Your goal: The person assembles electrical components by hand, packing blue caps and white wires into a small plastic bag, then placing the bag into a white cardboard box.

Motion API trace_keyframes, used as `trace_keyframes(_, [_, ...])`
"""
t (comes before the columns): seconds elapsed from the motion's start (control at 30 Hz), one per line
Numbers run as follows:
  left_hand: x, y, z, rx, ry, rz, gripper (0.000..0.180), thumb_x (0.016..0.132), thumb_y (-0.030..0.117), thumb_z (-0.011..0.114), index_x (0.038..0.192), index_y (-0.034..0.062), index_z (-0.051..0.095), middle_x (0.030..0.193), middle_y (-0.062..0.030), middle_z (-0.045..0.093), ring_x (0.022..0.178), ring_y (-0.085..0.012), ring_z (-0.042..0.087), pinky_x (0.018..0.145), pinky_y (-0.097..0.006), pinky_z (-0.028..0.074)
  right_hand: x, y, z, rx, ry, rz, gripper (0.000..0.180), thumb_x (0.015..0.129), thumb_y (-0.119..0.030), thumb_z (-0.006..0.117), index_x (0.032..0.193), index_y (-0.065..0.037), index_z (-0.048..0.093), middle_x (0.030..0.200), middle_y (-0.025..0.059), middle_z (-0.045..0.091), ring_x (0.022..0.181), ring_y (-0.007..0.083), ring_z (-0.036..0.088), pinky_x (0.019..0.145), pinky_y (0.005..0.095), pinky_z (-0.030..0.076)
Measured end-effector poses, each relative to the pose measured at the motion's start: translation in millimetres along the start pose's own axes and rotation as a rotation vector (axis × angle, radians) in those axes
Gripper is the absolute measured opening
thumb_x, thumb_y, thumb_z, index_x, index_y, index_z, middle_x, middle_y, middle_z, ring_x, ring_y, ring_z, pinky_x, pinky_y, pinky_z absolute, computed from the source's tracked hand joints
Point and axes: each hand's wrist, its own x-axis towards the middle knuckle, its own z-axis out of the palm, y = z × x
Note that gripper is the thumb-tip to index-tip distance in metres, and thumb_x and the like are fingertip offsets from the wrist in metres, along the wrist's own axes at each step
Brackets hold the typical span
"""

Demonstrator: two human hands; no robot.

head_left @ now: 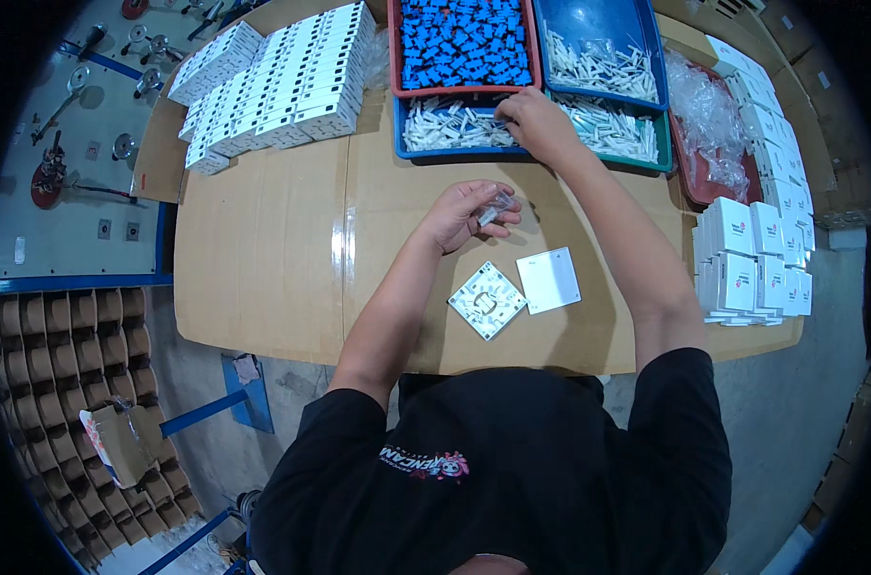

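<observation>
My left hand [462, 215] is closed round a small clear plastic bag [493, 208], above the middle of the cardboard-topped table. My right hand [539, 125] reaches to the blue tray [435, 155] of slim white plastic parts [450, 125]. Its fingertips are drawn together low over those parts; whether they pinch one cannot be made out. Nearer to me lies an open square white box [487, 301], with a patterned, light-coloured inside and a curved tan piece in it. A plain white square lid [548, 280] lies to its right.
Behind stand a red tray [394, 57] of blue pieces, another blue tray [541, 24] and a green tray [637, 165] of white parts. White boxes are stacked far left [282, 91] and right [737, 249]. A red bin [701, 192] holds clear plastic bags [708, 115].
</observation>
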Motion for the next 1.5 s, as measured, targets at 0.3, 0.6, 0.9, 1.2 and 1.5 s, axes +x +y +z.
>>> trace_keyframes(0.3, [0.7, -0.5, 3.9, 0.033, 0.039, -0.001, 0.041, 0.103, 0.033, 0.058, 0.124, -0.0021, 0.060, 0.110, -0.0203, 0.070, 0.098, -0.0286, 0.073, 0.074, -0.037, 0.064, -81.7, -26.2, -17.9, 0.863, 0.237, 0.464, 0.021, 0.088, -0.016, 0.077, 0.105, -0.003, 0.075, 0.092, 0.0044, 0.073, 0.077, 0.0099, 0.065, 0.069, 0.0263, 0.052])
trace_keyframes(0.6, [2.1, 8.1, 11.2, 0.149, 0.074, -0.091, 0.044, 0.104, 0.033, 0.056, 0.125, -0.0055, 0.059, 0.113, -0.0221, 0.070, 0.097, -0.0288, 0.074, 0.071, -0.034, 0.065, -135.9, -47.0, -20.7, 1.115, 0.029, 0.537, 0.021, 0.095, -0.011, 0.071, 0.111, 0.001, 0.072, 0.098, 0.0045, 0.072, 0.089, 0.0100, 0.066, 0.080, 0.0263, 0.055])
trace_keyframes(0.9, [-3.8, 11.7, 18.6, 0.189, 0.039, -0.118, 0.039, 0.105, 0.032, 0.056, 0.121, -0.0029, 0.063, 0.099, -0.0162, 0.074, 0.088, -0.0214, 0.075, 0.069, -0.029, 0.064, -121.6, -62.6, -20.2, 1.020, 0.001, 0.424, 0.017, 0.091, -0.010, 0.074, 0.105, -0.001, 0.074, 0.091, 0.0031, 0.072, 0.077, 0.0068, 0.063, 0.069, 0.0243, 0.051])
trace_keyframes(1.2, [-3.2, 11.5, 20.7, 0.193, 0.060, -0.100, 0.039, 0.104, 0.033, 0.056, 0.119, -0.0033, 0.063, 0.100, -0.0166, 0.074, 0.087, -0.0212, 0.075, 0.068, -0.029, 0.064, -122.4, -68.5, -13.3, 1.065, -0.013, 0.484, 0.014, 0.090, -0.007, 0.075, 0.101, 0.002, 0.073, 0.085, 0.0020, 0.071, 0.076, 0.0064, 0.064, 0.067, 0.0232, 0.052])
trace_keyframes(1.5, [-1.6, 8.4, 15.9, 0.191, 0.040, -0.108, 0.038, 0.104, 0.032, 0.057, 0.116, -0.0027, 0.064, 0.102, -0.0141, 0.074, 0.088, -0.0204, 0.075, 0.070, -0.030, 0.065, -128.5, -71.8, -9.2, 0.966, 0.024, 0.404, 0.019, 0.088, -0.008, 0.076, 0.105, 0.001, 0.074, 0.092, 0.0039, 0.069, 0.080, 0.0095, 0.064, 0.068, 0.0242, 0.051])
